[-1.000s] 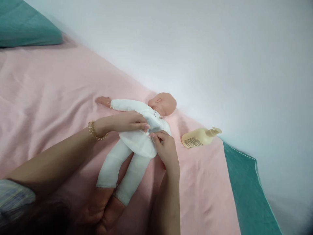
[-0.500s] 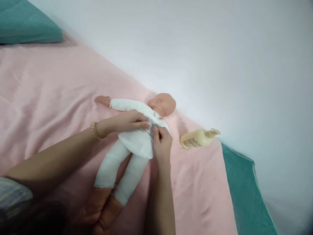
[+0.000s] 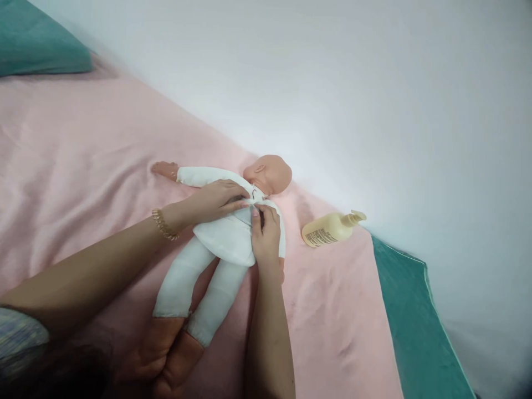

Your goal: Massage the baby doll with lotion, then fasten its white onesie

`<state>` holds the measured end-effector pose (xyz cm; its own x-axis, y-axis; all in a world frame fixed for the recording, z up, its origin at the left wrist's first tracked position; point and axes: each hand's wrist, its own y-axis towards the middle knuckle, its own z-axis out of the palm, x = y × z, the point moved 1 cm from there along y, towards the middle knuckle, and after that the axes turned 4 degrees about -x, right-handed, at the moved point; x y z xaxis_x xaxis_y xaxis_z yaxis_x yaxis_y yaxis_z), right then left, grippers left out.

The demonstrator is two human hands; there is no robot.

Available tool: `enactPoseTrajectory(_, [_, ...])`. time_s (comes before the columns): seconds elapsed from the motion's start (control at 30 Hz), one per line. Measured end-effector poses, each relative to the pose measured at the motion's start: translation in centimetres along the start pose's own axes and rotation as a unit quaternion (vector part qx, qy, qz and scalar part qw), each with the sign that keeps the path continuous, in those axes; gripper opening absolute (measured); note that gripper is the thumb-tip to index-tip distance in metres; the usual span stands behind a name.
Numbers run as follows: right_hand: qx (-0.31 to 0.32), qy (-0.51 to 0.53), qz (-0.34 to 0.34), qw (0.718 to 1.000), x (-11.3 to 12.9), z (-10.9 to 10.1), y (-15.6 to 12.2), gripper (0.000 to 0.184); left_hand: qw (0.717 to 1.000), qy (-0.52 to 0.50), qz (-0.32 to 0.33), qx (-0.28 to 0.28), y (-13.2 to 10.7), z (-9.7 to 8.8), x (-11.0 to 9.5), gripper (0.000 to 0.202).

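A baby doll point(image 3: 226, 239) in white cloth lies on the pink sheet, its bald head point(image 3: 274, 173) toward the wall and turned to the side. My left hand point(image 3: 218, 199), with a coiled bracelet at the wrist, rests across the upper body. Its thumb and forefinger pinch the white cloth below the neck. Facing it from the right, my right hand point(image 3: 266, 231) has its fingertips closed on the same cloth. The two sets of fingertips nearly meet, and a greyish gap in the garment shows beneath them. A short dark curved mark is visible near the neck.
Right of the doll stands a yellow pump bottle point(image 3: 330, 230). The pink sheet point(image 3: 332, 316) covers a green surface point(image 3: 415, 310) exposed at the right. A green pillow-like item point(image 3: 41, 44) sits at the upper left. A white wall point(image 3: 353, 100) borders the far side.
Both hands have moved up the garment toward the neck, drawing closer together. The dark line between the fingers is no longer seen there. The whole view has shifted slightly, moving the doll and bottle leftward.
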<state>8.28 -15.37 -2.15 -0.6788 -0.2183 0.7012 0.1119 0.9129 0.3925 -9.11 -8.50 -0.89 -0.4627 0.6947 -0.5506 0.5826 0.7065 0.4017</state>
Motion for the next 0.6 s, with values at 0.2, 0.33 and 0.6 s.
enactPoseTrajectory(0.2, [0.009, -0.016, -0.001, 1.0, -0.25, 0.24, 0.04, 0.033, 1.0, 0.014, 0.006, 0.015, 0.08, 0.12, 0.08, 0.046])
enactPoseTrajectory(0.33, [-0.033, -0.009, -0.021, 0.999, -0.12, 0.31, -0.09, 0.035, 1.0, 0.006, 0.008, -0.012, -0.03, 0.09, -0.04, 0.046])
enactPoseTrajectory(0.6, [0.03, -0.026, -0.01, 0.999, -0.28, 0.48, 0.03, 0.046, 1.0, 0.0, -0.007, 0.014, 0.01, 0.23, 0.31, 0.049])
